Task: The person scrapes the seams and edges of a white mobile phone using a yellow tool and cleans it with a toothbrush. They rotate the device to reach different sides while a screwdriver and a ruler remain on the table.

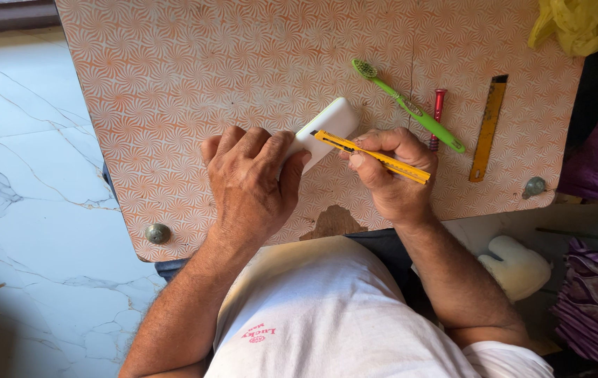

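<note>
From the head camera, your left hand (250,183) lies palm down on the orange-patterned tabletop (173,84), fingers curled over the near end of a white rounded block (332,124) and pinning it flat. The block sticks out past your fingertips toward the far right, tilted on the table. Your right hand (391,175) is closed around a yellow utility knife (372,157), thumb along its side; the knife's tip end rests on the block's near edge, just beside your left fingertips.

Beyond your right hand lie a green toothbrush (411,108), a red screw-like piece (437,115) touching it, and a yellow ruler (489,127) a little apart to the right. A yellow plastic bag (579,24) sits at the far right corner. No package or label can be made out on the table.
</note>
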